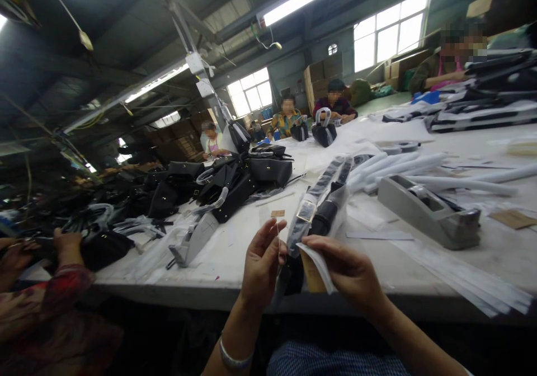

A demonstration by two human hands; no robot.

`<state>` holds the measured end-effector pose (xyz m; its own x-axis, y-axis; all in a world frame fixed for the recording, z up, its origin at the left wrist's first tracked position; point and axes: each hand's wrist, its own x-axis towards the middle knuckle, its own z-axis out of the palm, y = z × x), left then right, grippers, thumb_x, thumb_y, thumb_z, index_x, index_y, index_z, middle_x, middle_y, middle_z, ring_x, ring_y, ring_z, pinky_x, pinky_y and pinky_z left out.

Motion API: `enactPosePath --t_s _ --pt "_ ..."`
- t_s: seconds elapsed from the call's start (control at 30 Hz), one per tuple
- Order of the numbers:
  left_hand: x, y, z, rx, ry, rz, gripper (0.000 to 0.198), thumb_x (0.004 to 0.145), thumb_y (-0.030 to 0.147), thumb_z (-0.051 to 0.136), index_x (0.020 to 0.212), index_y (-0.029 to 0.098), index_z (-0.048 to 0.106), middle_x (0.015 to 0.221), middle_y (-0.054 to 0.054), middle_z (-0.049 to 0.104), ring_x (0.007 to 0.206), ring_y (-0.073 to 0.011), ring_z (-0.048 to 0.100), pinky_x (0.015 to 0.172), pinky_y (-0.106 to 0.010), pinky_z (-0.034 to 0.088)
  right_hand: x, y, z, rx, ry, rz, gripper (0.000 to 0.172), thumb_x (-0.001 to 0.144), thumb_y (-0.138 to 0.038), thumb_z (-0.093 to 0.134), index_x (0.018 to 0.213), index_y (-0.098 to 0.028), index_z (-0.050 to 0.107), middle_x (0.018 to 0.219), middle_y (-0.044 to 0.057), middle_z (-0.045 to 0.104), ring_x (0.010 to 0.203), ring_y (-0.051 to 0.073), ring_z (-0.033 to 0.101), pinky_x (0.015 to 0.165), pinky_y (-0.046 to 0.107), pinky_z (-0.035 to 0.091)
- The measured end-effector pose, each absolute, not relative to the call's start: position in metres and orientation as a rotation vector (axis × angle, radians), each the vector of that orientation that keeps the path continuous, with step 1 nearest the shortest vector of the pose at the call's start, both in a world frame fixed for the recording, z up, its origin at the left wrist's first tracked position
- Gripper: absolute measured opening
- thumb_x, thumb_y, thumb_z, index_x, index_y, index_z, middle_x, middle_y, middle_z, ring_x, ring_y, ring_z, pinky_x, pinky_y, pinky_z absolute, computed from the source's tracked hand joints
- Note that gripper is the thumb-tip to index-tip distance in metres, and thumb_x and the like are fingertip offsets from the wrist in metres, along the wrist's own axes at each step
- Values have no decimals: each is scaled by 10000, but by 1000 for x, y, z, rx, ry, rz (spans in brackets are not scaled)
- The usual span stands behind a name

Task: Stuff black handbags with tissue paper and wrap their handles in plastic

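Left hand: pinched string left of the bag
Right hand: gripped a card at the bag's near end
Bag: was already plastic-covered; card seemed unattached

There are one folded tan-and-white paper card, one thin pale cord, one silver metal bangle and two angular grey plastic tape dispensers. Of smooth black handbags, at least eight can be made out, though dimness and overlap make an exact count doubtful.
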<state>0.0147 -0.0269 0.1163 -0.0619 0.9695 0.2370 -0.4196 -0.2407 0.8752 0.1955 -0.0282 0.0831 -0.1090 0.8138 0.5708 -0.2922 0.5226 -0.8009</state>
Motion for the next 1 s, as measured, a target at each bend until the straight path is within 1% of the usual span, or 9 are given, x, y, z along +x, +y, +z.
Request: enactPosePath --t_s 0.07,0.17,0.2,0.3,0.37,0.47,0.57,0.73,1.0 --pt "15 -25 117 1095 807 1566 396 791 265 792 1173 298 694 1242 -70 681 651 -50 597 536 -142 466 197 -29 86 -564 -1394 904 269 816 -205 727 1068 -290 769 1093 59 752 973 246 711 886 374 596" --pt "15 -24 118 1153 857 1550 428 778 291 807 1188 280 687 1206 -92 700 698 -92 648 508 -151 462 200 -29 94 -549 -1463 845 238 913 -230 617 1100 -288 753 1026 63 757 684 176 693 599 283 594" --pt "15 -24 119 1171 860 1540 446 770 297 815 1196 274 684 1193 -97 705 727 -109 664 537 -163 484 201 -29 98 -516 -1501 818 243 933 -235 587 1105 -290 749 1032 66 752 693 175 691 594 279 586" --pt "14 -26 121 1208 855 1535 491 729 304 848 1192 258 689 1149 -100 724 825 -161 693 704 -238 558 202 -28 112 -467 -1620 668 252 946 -234 564 1113 -293 743 1097 74 717 966 220 688 832 330 579" --pt "14 -28 124 1232 849 1555 497 714 324 859 1179 258 698 1128 -96 733 894 -195 700 798 -287 567 201 -26 118 -478 -1678 617 262 954 -230 549 1141 -284 726 1092 74 699 1013 218 672 894 334 553" --pt "14 -33 132 1279 835 1581 489 715 366 856 1172 274 706 1095 -82 747 980 -229 699 854 -306 559 197 -21 121 -541 -1671 668 229 956 -235 566 1151 -270 681 1017 49 710 903 186 686 809 284 557" --pt "13 -38 139 1324 805 1542 492 727 358 851 1189 278 701 1105 -83 747 1005 -240 701 878 -307 555 195 -17 123 -556 -1682 716 129 955 -249 578 1030 -253 683 938 29 718 834 176 681 769 268 542" --pt "13 -42 144 1341 773 1495 540 814 315 783 1321 274 603 1222 -104 706 1122 -262 667 958 -344 538 198 -15 133 -596 -1805 615 161 964 -231 550 1047 -236 688 931 38 697 810 162 658 740 254 529" --pt "18 -45 150 1859 938 1514 595 819 191 771 1348 349 548 1203 -24 709 1083 -196 678 966 -314 541 199 -21 143 -761 -2018 186 250 992 -259 507 1162 -226 688 976 72 708 890 205 671 768 314 538"
